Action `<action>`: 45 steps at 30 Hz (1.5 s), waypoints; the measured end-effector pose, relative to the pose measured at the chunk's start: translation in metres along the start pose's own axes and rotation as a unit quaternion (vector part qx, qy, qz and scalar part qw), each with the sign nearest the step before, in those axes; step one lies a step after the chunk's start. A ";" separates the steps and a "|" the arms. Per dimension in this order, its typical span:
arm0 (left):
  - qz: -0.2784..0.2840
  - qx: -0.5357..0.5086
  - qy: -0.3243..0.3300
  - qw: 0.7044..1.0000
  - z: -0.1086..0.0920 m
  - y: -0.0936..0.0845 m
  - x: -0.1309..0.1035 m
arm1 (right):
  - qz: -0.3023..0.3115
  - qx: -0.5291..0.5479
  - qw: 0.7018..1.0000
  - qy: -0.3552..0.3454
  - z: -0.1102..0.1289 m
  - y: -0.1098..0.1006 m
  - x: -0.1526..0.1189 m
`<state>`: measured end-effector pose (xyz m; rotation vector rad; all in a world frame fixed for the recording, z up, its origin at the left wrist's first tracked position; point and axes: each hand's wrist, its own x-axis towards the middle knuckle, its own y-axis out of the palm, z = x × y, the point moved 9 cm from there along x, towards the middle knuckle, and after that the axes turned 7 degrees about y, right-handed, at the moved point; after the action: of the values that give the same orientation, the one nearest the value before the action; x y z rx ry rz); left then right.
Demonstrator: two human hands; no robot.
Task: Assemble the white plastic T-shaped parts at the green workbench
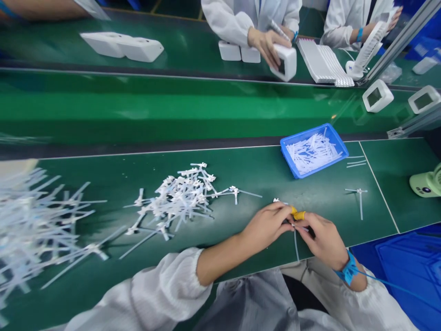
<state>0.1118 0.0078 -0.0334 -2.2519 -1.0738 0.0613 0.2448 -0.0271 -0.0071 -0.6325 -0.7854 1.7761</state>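
My left hand (267, 225) and my right hand (320, 236) meet at the table's front edge, fingertips pinched on one small white part with thin strips (296, 246), one strip hanging down. Yellow covers wrap a fingertip of each hand, and a blue band circles my right wrist. Just beyond my left fingers, another white piece (276, 200) shows partly. To the left lies a pile of white connectors with strips (182, 195). A blue tray (292, 168) behind my hands holds many short white strips. One strip assembly (360, 191) lies to the right.
A larger heap of strip pieces (37, 230) covers the far left. Beyond the table runs a green conveyor belt (138, 103) with white square devices (377, 96) at its right. Across it, people in white coats work, one hand (270, 43) holding a device. A green object (425, 184) stands far right.
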 end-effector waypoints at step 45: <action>-0.008 0.008 0.063 0.998 -0.010 -0.004 0.005 | -0.170 0.130 0.975 0.068 -0.026 -0.037 -0.013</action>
<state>0.1155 0.0081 -0.0214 -2.2014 -1.0202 -0.0781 0.2908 -0.0247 0.0051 -0.4125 -0.5202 1.4720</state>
